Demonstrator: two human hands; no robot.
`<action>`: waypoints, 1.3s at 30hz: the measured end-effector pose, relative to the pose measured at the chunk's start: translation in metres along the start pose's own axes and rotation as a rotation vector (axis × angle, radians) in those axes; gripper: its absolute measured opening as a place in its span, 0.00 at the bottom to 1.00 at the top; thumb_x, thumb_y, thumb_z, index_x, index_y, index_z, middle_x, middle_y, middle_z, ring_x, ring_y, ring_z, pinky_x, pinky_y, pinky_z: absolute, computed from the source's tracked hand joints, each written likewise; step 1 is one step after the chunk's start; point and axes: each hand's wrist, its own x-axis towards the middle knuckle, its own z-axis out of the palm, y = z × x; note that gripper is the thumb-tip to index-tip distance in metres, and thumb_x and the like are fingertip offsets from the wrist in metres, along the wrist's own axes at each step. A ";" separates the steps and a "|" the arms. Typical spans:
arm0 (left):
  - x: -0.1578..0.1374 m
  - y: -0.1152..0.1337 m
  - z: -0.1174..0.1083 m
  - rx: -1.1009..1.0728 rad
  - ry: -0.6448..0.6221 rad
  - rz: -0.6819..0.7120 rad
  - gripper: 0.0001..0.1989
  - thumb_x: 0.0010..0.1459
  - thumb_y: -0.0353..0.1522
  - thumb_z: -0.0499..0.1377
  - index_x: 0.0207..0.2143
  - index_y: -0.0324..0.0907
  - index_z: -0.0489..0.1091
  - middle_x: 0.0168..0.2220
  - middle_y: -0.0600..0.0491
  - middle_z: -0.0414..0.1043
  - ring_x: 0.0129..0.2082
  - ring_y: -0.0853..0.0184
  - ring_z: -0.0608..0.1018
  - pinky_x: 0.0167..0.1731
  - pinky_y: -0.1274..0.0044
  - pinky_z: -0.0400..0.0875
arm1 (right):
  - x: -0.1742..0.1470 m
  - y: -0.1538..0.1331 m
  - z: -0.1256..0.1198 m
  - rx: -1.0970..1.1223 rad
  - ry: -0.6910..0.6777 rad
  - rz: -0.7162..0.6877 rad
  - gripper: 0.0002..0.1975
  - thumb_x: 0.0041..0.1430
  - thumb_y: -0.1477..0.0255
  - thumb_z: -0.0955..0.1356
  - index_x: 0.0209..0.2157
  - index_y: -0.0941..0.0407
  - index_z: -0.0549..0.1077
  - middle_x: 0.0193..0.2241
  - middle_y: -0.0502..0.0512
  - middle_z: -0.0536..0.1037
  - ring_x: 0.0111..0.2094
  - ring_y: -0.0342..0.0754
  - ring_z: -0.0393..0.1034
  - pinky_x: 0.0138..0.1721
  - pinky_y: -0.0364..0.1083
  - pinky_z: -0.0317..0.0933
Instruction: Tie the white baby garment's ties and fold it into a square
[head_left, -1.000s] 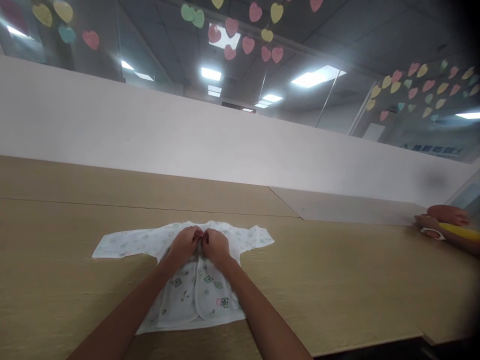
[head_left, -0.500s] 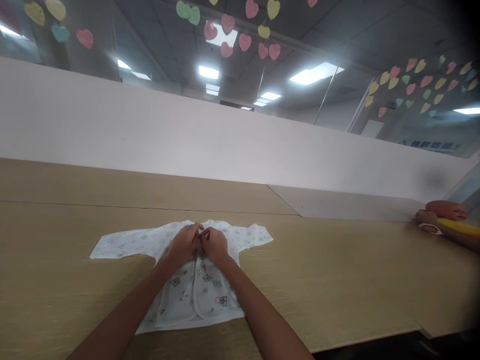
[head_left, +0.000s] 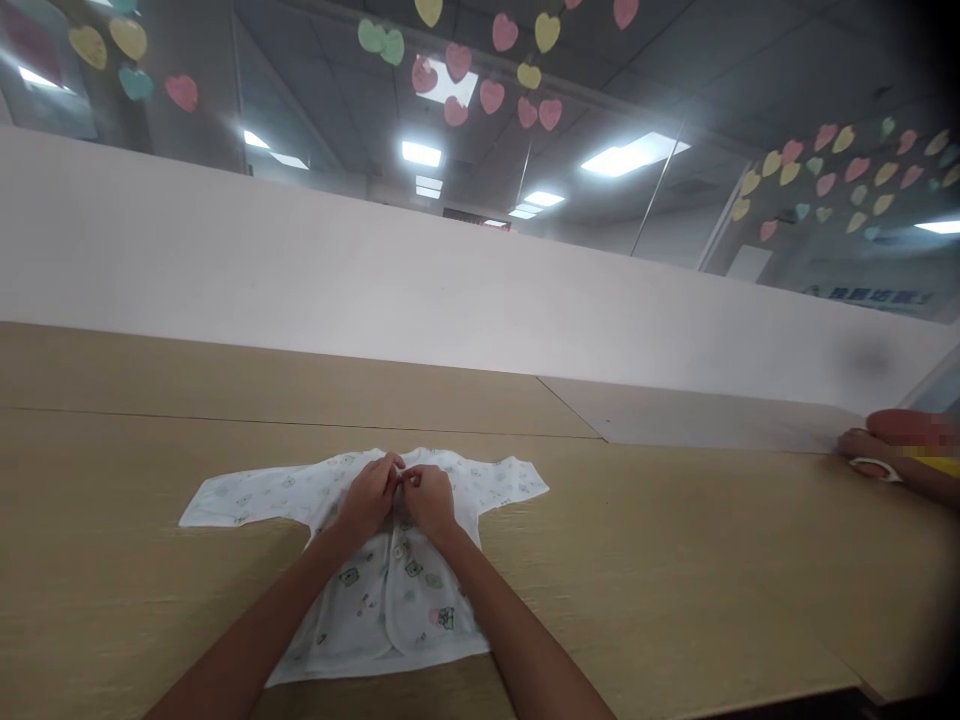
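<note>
A small white baby shirt (head_left: pixel 360 640) with printed animal figures lies flat on the table, its sleeves spread to both sides. Near its neckline, my left hand (head_left: pixel 371 495) pinches the front opening. Right beside it, fingertips almost touching, my right hand (head_left: pixel 427 500) pinches the other side of the same opening. Whatever small part lies between the fingertips is hidden. Below my hands a round button (head_left: pixel 398 552) shows on the front placket, and the lower front edges curve apart at the hem.
The wood-patterned table (head_left: pixel 675 560) reaches to a low white wall (head_left: pixel 300 260) with glass above, dotted with paper hearts. At the far right edge another person's arm (head_left: pixel 919 480) rests on the table, near a white ring-shaped item (head_left: pixel 877 468).
My hands stay pinched at the neckline, with only slight finger movement. The whole view has shifted a little, so things sit slightly lower in the picture.
</note>
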 end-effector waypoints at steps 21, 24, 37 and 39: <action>-0.001 0.003 0.000 -0.016 0.075 -0.109 0.05 0.54 0.33 0.47 0.26 0.44 0.55 0.24 0.57 0.63 0.25 0.69 0.66 0.27 0.77 0.61 | -0.002 -0.006 -0.002 0.355 -0.088 0.036 0.15 0.46 0.80 0.61 0.29 0.58 0.79 0.21 0.50 0.74 0.25 0.41 0.65 0.26 0.37 0.55; 0.001 0.003 0.002 -0.161 0.117 -0.187 0.05 0.52 0.35 0.50 0.27 0.43 0.56 0.23 0.58 0.64 0.24 0.70 0.69 0.27 0.77 0.63 | -0.002 -0.007 -0.006 0.526 -0.139 0.156 0.13 0.48 0.78 0.62 0.30 0.60 0.78 0.15 0.48 0.68 0.17 0.38 0.58 0.20 0.37 0.52; -0.008 0.001 -0.009 -0.647 -0.158 -0.414 0.16 0.48 0.37 0.55 0.40 0.41 0.62 0.30 0.53 0.74 0.28 0.67 0.77 0.30 0.74 0.71 | 0.005 0.000 -0.029 0.270 -0.221 0.110 0.10 0.49 0.71 0.64 0.20 0.60 0.74 0.10 0.45 0.61 0.14 0.38 0.55 0.19 0.38 0.50; -0.014 0.001 -0.012 -0.520 -0.190 -0.366 0.16 0.49 0.36 0.55 0.41 0.41 0.64 0.30 0.52 0.75 0.29 0.66 0.77 0.30 0.75 0.70 | 0.003 0.001 -0.033 0.164 -0.308 0.060 0.10 0.46 0.72 0.65 0.16 0.59 0.71 0.08 0.45 0.59 0.14 0.38 0.55 0.18 0.38 0.49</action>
